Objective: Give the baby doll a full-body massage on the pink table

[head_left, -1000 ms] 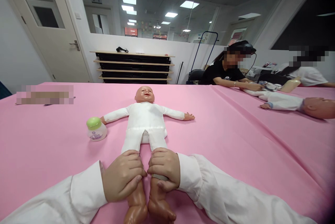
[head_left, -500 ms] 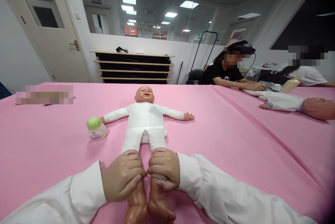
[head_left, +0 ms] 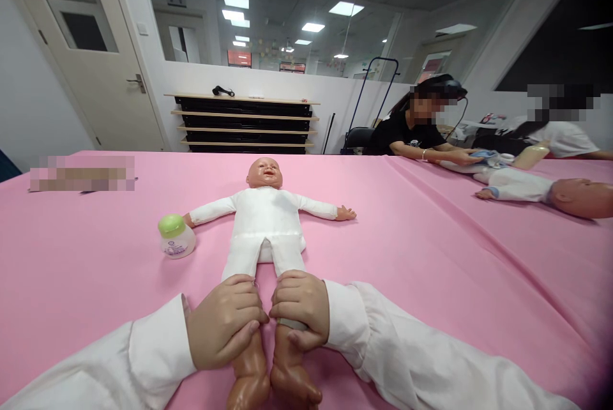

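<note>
A baby doll with a white cloth body lies on its back on the pink table cover, head away from me and arms spread. My left hand is wrapped round the doll's leg on the left, about where the white cloth meets the brown lower leg. Round the other leg, at the same height, my right hand is closed, its thumb underneath. Both bare feet stick out toward me below my hands. A small clear jar with a green lid stands beside the doll's hand on the left.
At the far right a person in a black top handles cloth over a second doll, near a pale bottle. Another person sits beyond. A shelf unit stands behind the table. A blurred-out item lies at the left.
My hands and the doll they hold have not visibly moved. At the far right, the other person's hands have shifted left and lifted the bluish cloth a little; the second doll has shifted slightly.
</note>
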{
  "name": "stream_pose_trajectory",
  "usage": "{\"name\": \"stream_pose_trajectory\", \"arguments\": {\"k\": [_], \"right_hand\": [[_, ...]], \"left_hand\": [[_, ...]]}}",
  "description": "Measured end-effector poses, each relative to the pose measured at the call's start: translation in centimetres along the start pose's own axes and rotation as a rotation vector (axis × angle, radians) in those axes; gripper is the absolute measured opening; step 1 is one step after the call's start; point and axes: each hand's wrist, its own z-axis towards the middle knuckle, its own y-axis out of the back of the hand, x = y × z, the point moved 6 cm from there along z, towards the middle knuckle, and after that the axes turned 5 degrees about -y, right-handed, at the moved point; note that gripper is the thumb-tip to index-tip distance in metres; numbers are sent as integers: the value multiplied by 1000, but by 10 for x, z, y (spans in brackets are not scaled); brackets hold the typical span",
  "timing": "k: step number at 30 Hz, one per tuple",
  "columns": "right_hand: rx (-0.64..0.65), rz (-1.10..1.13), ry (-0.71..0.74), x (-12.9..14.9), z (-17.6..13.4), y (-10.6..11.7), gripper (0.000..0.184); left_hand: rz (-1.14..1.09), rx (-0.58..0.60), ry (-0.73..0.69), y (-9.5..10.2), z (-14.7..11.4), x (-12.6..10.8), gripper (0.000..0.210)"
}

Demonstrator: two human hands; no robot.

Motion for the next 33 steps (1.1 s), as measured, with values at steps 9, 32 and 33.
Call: {"name": "stream_pose_trajectory", "arguments": {"k": [9, 32, 33], "right_hand": [[83, -22, -15, -2, -1, -6, 35], [-69, -5, 21, 3, 1, 4, 37], [-42, -7, 12, 2, 1, 2, 37]], "left_hand": [[-7, 6, 3, -2, 0, 0, 32], [4, 5, 4, 0, 1, 1, 33], [6, 4, 2, 0, 1, 1, 34]]}}
